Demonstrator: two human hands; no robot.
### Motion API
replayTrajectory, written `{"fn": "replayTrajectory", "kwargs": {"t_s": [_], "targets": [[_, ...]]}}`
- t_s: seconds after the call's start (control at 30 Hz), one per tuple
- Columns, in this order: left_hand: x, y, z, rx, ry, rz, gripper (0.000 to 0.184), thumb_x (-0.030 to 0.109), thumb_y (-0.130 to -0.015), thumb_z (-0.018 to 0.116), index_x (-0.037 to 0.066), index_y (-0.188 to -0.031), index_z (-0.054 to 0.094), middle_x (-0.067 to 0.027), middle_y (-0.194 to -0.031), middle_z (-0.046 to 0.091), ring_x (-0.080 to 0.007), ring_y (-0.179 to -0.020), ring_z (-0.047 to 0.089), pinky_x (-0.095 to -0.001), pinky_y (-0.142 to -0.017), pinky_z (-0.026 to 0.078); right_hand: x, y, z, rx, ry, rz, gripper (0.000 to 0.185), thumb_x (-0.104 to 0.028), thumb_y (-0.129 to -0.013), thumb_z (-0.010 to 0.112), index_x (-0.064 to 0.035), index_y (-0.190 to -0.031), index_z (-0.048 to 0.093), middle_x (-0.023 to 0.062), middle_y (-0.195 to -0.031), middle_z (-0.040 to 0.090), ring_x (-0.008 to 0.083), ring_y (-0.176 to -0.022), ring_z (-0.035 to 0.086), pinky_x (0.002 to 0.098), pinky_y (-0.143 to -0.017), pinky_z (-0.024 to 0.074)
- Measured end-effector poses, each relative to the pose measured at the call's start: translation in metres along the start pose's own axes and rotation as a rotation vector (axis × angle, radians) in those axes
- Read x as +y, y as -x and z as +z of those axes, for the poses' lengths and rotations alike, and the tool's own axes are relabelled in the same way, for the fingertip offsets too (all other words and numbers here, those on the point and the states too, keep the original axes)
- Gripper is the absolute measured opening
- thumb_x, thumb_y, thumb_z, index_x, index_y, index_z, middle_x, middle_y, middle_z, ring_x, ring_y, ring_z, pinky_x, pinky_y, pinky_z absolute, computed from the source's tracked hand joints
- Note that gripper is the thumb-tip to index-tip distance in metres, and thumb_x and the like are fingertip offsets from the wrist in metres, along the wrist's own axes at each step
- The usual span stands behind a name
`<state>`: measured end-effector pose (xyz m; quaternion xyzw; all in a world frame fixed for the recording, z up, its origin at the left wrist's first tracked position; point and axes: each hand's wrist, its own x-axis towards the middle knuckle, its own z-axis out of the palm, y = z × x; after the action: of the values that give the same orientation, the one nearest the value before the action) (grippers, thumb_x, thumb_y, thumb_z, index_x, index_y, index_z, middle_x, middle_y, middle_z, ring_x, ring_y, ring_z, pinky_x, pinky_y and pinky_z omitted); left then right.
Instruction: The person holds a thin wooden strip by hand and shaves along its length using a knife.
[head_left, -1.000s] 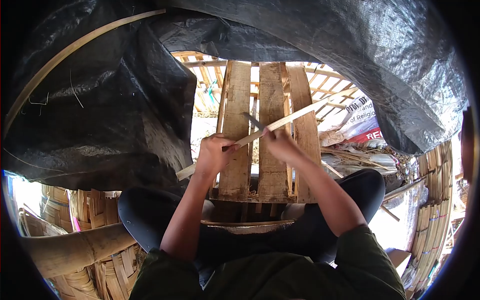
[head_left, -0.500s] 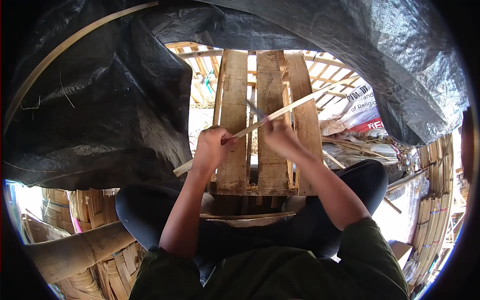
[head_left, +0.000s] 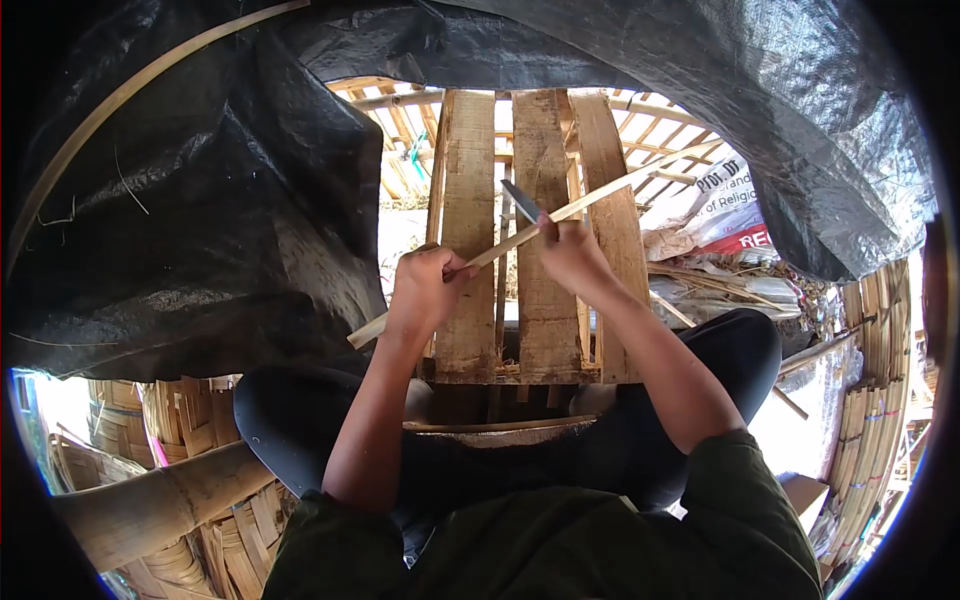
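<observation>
Knife [head_left: 520,200] moved up strip [head_left: 620,186], right fingers [head_left: 573,233] clenched; left fingers [head_left: 456,270] pinch strip; planks [head_left: 468,190] beneath, tarp [head_left: 300,200] alongside.

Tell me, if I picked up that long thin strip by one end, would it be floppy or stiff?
The strip would probably bend a little but not flop, since its far end reaches well past the right hand without clearly drooping. It's likely light, being so thin. It probably wouldn't roll, because it looks flat, not round.
</observation>
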<state>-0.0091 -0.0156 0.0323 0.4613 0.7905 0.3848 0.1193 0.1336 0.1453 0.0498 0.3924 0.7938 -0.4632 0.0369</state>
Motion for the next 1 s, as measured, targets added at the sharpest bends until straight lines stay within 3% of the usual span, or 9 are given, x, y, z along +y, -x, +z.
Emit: {"fn": "replayTrajectory", "kwargs": {"t_s": [0.07,0.1,0.27,0.4,0.5,0.67,0.8,0.87,1.0], "targets": [[-0.001,-0.001,0.001,-0.002,-0.019,-0.005,0.018,0.011,-0.079,0.081,-0.002,-0.078,0.068,-0.0156,-0.074,0.07,-0.0271,-0.067,0.071,-0.0338,-0.062,0.054,0.008,-0.007,0.008,0.169,-0.003,0.086,0.044,-0.031,-0.106,0.041,0.0078,-0.097,0.061,0.0118,-0.064,0.06,0.0173,-0.045,0.055,0.0353,-0.034,0.04],[0.0,-0.001,0.001,0.001,-0.018,-0.007,0.018,0.011,-0.079,0.081,-0.002,-0.078,0.068,-0.0156,-0.074,0.07,-0.0271,-0.067,0.071,-0.0338,-0.062,0.054,-0.009,0.007,0.011,0.108,0.002,0.076,0.045,-0.032,-0.104,0.044,0.0077,-0.094,0.062,0.0195,-0.067,0.064,0.0275,-0.052,0.064,0.0419,-0.042,0.0472],[-0.001,0.005,-0.018,-0.064,-0.129,0.081,0.018,0.012,-0.078,0.082,-0.001,-0.084,0.07,-0.0149,-0.077,0.069,-0.028,-0.071,0.07,-0.0362,-0.065,0.053,-0.002,0.003,0.013,0.174,0.04,-0.032,0.045,-0.029,-0.103,0.046,0.008,-0.085,0.065,0.0279,-0.066,0.062,0.0444,-0.064,0.066,0.0509,-0.06,0.0502],[-0.008,0.023,-0.044,-0.036,-0.125,0.023,0.014,0.011,-0.079,0.078,0.0,-0.084,0.07,-0.0152,-0.075,0.067,-0.032,-0.074,0.067,-0.0408,-0.07,0.052,-0.001,0.003,0.008,0.222,0.064,-0.142,0.047,-0.03,-0.104,0.045,0.0084,-0.084,0.064,0.0247,-0.063,0.062,0.0391,-0.058,0.065,0.0486,-0.056,0.0499],[-0.003,0.031,-0.05,-0.089,-0.062,-0.129,0.017,0.012,-0.076,0.081,-0.001,-0.081,0.071,-0.0169,-0.074,0.065,-0.0327,-0.068,0.064,-0.0397,-0.065,0.049,0.012,-0.011,-0.01,0.011,0.019,0.055,0.055,-0.039,-0.107,0.036,0.0011,-0.077,0.06,0.0071,-0.053,0.054,0.0175,-0.041,0.052,0.0368,-0.039,0.0416],[-0.012,0.033,-0.035,0.046,-0.071,0.053,0.017,0.01,-0.074,0.083,-0.001,-0.081,0.072,-0.0149,-0.071,0.062,-0.0293,-0.062,0.062,-0.0385,-0.059,0.047,0.019,-0.012,-0.01,0.154,0.03,0.139,0.054,-0.036,-0.108,0.035,0.0028,-0.084,0.063,0.0091,-0.057,0.057,0.0188,-0.043,0.053,0.0362,-0.041,0.0429],[-0.006,0.032,-0.037,0.016,-0.169,0.066,0.018,0.013,-0.071,0.084,0.001,-0.078,0.073,-0.0158,-0.072,0.063,-0.0324,-0.064,0.062,-0.0402,-0.06,0.047,0.007,0.006,0.047,0.077,0.098,-0.16,0.05,-0.032,-0.107,0.037,0.0064,-0.093,0.065,0.0126,-0.058,0.057,0.0199,-0.047,0.056,0.039,-0.043,0.0435],[-0.003,0.032,-0.039,0.005,-0.206,0.074,0.018,0.015,-0.071,0.085,0.002,-0.077,0.073,-0.0159,-0.072,0.063,-0.0332,-0.065,0.062,-0.0408,-0.061,0.048,-0.014,0.011,0.013,-0.187,0.074,0.086,0.046,-0.03,-0.108,0.034,0.0087,-0.109,0.059,0.0077,-0.058,0.052,0.0146,-0.043,0.047,0.035,-0.037,0.0385],[0.0,0.031,-0.041,-0.029,-0.259,0.008,0.02,0.021,-0.073,0.083,0.003,-0.075,0.074,-0.0164,-0.073,0.064,-0.0353,-0.069,0.063,-0.0434,-0.066,0.049,-0.023,0.016,-0.019,-0.01,-0.106,0.218,0.037,-0.022,-0.108,0.031,0.009,-0.113,0.05,-0.0008,-0.063,0.045,0.0093,-0.041,0.038,0.0207,-0.031,0.0323]]}}
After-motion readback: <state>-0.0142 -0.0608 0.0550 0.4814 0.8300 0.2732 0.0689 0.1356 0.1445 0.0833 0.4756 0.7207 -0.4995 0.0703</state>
